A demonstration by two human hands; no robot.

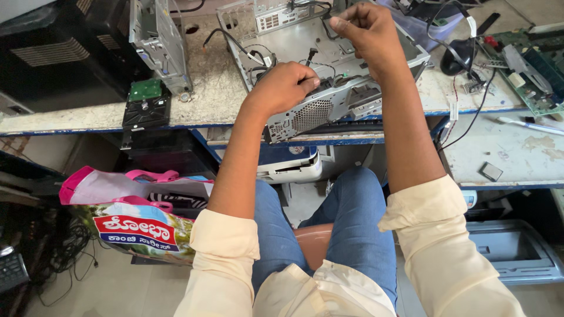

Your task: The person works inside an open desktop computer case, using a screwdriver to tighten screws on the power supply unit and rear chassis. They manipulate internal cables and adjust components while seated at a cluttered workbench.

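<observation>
Stripping cabling inside an open desktop PC chassis (329,56), by the look of it; the case lies on its side at the near edge of the stone bench (217,97), w/ the perforated fan grille facing the seated person.

- Left hand (283,87): fist closed at the near wall of the chassis, fingers curled down onto the black internal cables (252,56) beside the grille. Whether it grips a wire or just braces the case, can't tell.
- Right hand (363,30): raised above the chassis floor, thumb and forefinger pressed together as if pinching sth small, prob. a thin wire or connector end; the item itself is too small to make out.
- Step (judgement): mid-way thru freeing or routing a lead inside the case. Next move likely calls for a steady left-hand hold on the chassis while the right draws or guides the lead clear of the metal edges w/o snagging.

Surrounds:
- Hard drive (145,105), green board up, left of chassis at the bench's near edge.
- Metal drive cage (160,44), far left, upright.
- Green circuit boards (529,64), far right.
- Pen (529,124) and small dark chip (490,171) on the lower right-hand shelf.
- Printed pink-handled shopping bag (132,217) on the floor, near left.
- Grey printer (517,249) on the floor, near right.
</observation>
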